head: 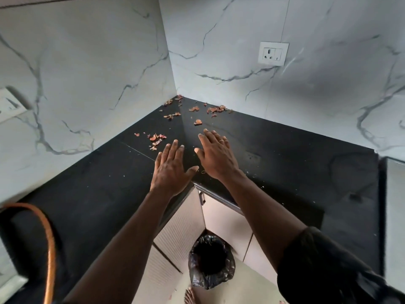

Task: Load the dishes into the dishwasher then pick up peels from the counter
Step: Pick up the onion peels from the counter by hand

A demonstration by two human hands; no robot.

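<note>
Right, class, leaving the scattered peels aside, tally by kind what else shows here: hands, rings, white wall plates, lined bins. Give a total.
Hands: 2, the left hand and the right hand
Ring: 1, on the right hand
White wall plates: 2, the socket and a blurred plate at the left edge
Lined bin: 1
Total: 6

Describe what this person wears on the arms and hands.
No gloves are worn. The right hand carries a thin ring on one finger, and a black sleeve covers that arm's upper part. The left hand and its forearm show no ring, watch or sleeve.
</note>
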